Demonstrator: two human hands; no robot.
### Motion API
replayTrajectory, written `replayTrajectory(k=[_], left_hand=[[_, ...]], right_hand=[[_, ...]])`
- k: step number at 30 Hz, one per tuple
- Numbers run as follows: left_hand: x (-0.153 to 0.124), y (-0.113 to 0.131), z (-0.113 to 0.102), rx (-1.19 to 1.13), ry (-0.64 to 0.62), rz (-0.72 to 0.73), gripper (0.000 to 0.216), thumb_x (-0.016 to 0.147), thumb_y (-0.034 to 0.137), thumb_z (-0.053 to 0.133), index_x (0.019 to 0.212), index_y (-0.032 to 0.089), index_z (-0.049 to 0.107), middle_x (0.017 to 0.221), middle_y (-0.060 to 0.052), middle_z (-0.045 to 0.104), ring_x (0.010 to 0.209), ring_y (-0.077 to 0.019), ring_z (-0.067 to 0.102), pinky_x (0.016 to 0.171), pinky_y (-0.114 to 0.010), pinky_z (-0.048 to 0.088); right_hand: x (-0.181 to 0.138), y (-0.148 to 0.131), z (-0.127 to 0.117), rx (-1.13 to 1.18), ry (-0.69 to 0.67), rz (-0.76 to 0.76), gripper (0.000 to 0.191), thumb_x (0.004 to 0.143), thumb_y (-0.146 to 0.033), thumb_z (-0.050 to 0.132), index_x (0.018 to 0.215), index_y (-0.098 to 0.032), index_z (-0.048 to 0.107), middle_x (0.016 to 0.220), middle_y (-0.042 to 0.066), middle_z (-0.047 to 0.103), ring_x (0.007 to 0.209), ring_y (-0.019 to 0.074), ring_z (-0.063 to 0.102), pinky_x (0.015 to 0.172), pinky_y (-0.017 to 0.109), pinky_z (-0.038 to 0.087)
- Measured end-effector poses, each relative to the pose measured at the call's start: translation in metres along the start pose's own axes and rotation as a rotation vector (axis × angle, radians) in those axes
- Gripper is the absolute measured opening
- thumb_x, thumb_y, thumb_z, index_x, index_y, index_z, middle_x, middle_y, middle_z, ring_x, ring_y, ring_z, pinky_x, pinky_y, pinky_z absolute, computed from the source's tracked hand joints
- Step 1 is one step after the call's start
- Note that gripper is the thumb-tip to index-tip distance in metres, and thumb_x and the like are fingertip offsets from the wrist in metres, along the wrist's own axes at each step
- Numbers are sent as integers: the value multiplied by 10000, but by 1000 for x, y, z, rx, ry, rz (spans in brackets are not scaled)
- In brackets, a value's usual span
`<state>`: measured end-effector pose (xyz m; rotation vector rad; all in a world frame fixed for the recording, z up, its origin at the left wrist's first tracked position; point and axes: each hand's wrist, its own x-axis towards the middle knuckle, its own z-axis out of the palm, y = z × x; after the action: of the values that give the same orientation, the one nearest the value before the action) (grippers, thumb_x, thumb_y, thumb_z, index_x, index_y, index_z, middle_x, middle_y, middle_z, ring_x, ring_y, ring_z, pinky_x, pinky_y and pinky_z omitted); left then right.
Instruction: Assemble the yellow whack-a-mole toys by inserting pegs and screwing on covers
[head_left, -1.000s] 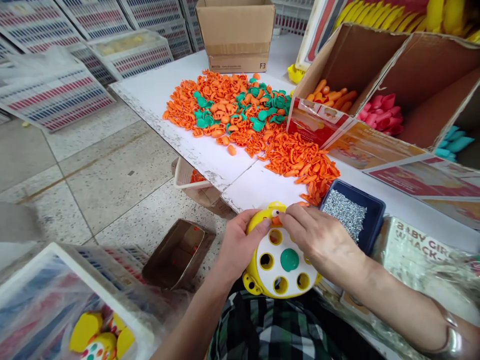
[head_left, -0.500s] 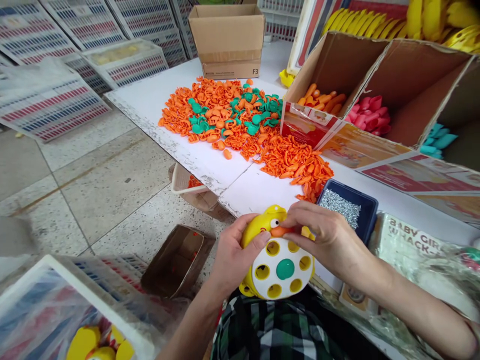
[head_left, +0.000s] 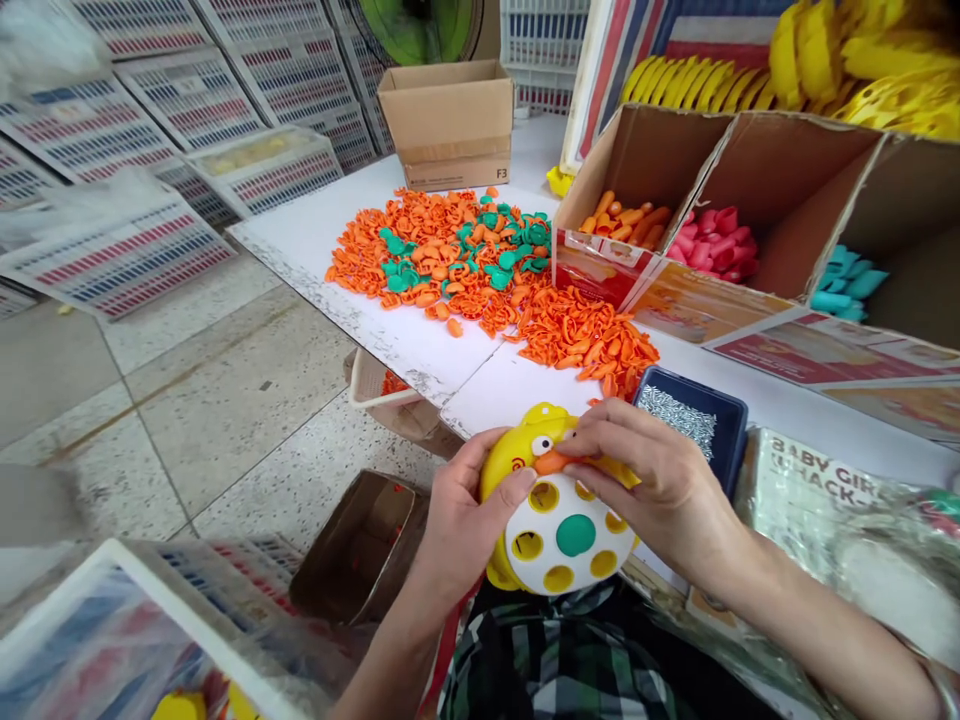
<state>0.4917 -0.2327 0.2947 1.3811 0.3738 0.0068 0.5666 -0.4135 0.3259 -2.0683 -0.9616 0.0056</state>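
Note:
Close to my lap, my left hand [head_left: 466, 505] grips the left side of a yellow toy shell [head_left: 501, 465] with its thumb on the front. The toy has a printed eye, a white round plate [head_left: 534, 568] with several holes, and a green disc [head_left: 575, 536] at its centre. An orange beak-shaped piece [head_left: 550, 462] sits on the face above the plate. My right hand [head_left: 664, 470] pinches the right end of that piece against the toy; its fingertips partly hide the second eye.
Orange and green plastic parts [head_left: 450, 250] are heaped on the white table [head_left: 300, 220]. A blue tray [head_left: 731, 440] of small screws stands right of them. Behind is a divided cardboard box [head_left: 787, 200] with orange, pink and turquoise pieces. Crates [head_left: 127, 240] stand at left.
The view has tilted up slightly, showing more of a green fan. The toy has turned a little in my hands, while both hands keep their hold.

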Motion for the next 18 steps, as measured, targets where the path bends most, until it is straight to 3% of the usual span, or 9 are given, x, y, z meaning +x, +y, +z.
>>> replayTrajectory(k=[5, 8, 10, 12, 14, 18], left_hand=[[-3, -2, 0, 119, -7, 76, 364, 790, 371, 760, 1107, 204, 699, 980, -45, 741, 831, -211, 668, 727, -273, 557], [-4, -4, -1, 109, -24, 79, 362, 792, 360, 761, 1117, 213, 703, 1002, -44, 742, 839, -212, 676, 731, -268, 558], [-5, -2, -3, 95, -47, 84, 362, 794, 346, 765, 1128, 223, 699, 1014, -43, 743, 857, -215, 685, 736, -260, 558], [-5, 2, -5, 75, -76, 97, 370, 790, 339, 771, 1137, 234, 695, 1026, -42, 743, 881, -222, 692, 740, -257, 558], [-6, 5, -7, 68, -99, 106, 378, 782, 337, 781, 1139, 245, 693, 1025, -39, 742, 889, -225, 694, 733, -253, 556], [-6, 8, -6, 91, -100, 103, 400, 718, 342, 831, 1079, 230, 700, 962, -35, 735, 829, -219, 680, 706, -256, 546]], right_hand=[[-4, -4, -4, 47, -97, 40, 86, 940, -132, 593, 891, -179, 646, 921, 44, 629, 802, 157, 580, 718, 305, 462], [-4, -5, -6, 92, -71, 94, 94, 914, -113, 622, 861, -189, 638, 849, 18, 608, 768, 145, 569, 694, 287, 458], [-4, -4, -7, 96, -3, 131, 86, 884, -136, 667, 926, -206, 641, 898, 21, 610, 816, 156, 579, 722, 292, 477], [-3, -3, -7, 86, 57, 153, 308, 833, -185, 731, 1116, -231, 618, 1101, 50, 625, 969, 194, 594, 845, 339, 500], [-2, -3, -8, 145, 31, 196, 522, 799, -220, 754, 1276, -246, 545, 1268, 66, 605, 1108, 228, 589, 944, 380, 497], [-3, -6, -7, 341, -96, 298, 436, 803, -217, 706, 1221, -237, 580, 1163, 43, 695, 1053, 227, 664, 863, 336, 557]])
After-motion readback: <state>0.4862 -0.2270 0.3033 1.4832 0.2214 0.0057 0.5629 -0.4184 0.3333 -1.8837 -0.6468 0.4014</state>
